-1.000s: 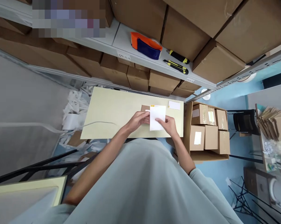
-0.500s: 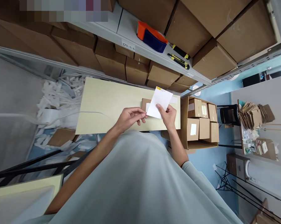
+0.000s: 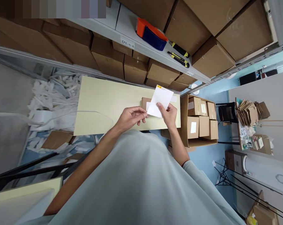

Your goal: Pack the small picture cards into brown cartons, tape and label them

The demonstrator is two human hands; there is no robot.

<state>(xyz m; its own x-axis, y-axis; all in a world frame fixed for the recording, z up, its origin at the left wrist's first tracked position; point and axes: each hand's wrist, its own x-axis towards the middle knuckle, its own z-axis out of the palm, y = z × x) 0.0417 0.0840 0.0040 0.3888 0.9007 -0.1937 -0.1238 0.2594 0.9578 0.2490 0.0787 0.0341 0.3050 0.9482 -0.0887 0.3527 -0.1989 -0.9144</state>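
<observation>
A white label sheet (image 3: pixel 162 99) with a small yellow-and-black mark at its top corner is held up over the table. My right hand (image 3: pixel 169 115) grips its lower right part, thumb on top and fingers behind. At the sheet's lower left corner, the thumb and index finger of my left hand (image 3: pixel 132 117) pinch together; the other fingers are loosely curled. Partly hidden behind the sheet, a small cardboard box (image 3: pixel 145 102) with a white label lies on the pale yellow table (image 3: pixel 104 100).
A large open carton (image 3: pixel 184 122) at the table's right end holds several small boxes. Above, a metal shelf (image 3: pixel 129 39) carries boxes, an orange-and-blue tape dispenser (image 3: pixel 153 34) and two utility knives (image 3: pixel 179 54). White paper scraps (image 3: pixel 47 100) heap up on the left. A white cord crosses the table.
The view has shifted slightly. Both hands keep the same hold on the label sheet, with hardly any movement.
</observation>
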